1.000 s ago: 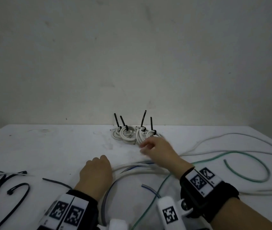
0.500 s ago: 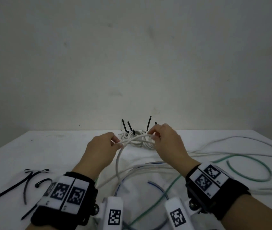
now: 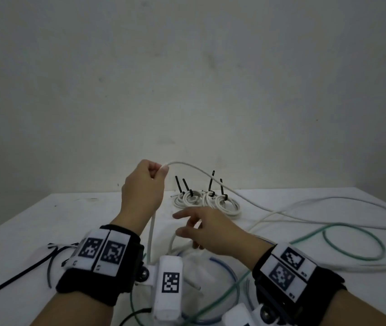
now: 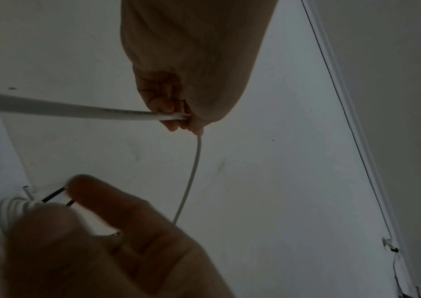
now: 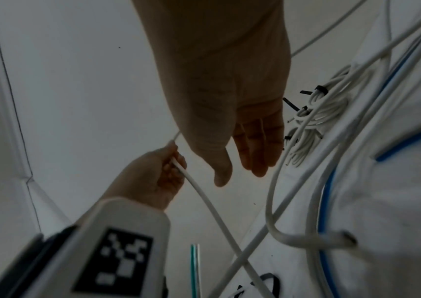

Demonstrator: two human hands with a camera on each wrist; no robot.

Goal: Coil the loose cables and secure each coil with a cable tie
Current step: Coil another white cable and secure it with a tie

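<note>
My left hand (image 3: 161, 171) is raised above the table and grips a loose white cable (image 3: 210, 175). From the fist the cable arcs off to the right and also hangs down toward the table. In the left wrist view the fingers (image 4: 176, 113) pinch the white cable (image 4: 76, 109). My right hand (image 3: 181, 224) hovers lower, fingers spread and holding nothing, just above a loop of white cable (image 3: 172, 241). The right wrist view shows that hand (image 5: 242, 153) open beside the left hand (image 5: 153, 177). Several tied white coils (image 3: 206, 201) with upright black ties lie behind.
A green cable (image 3: 352, 243) loops at the right of the white table (image 3: 81, 212). A blue cable (image 3: 222, 264) curves under my wrists. Loose black cable ties (image 3: 34, 262) lie at the left. More white cables (image 3: 328, 222) trail off right. A wall stands close behind.
Half a second ago both hands held the white cable near the coils. My left hand has since lifted it higher. My right hand has let go and dropped lower, fingers spread.
</note>
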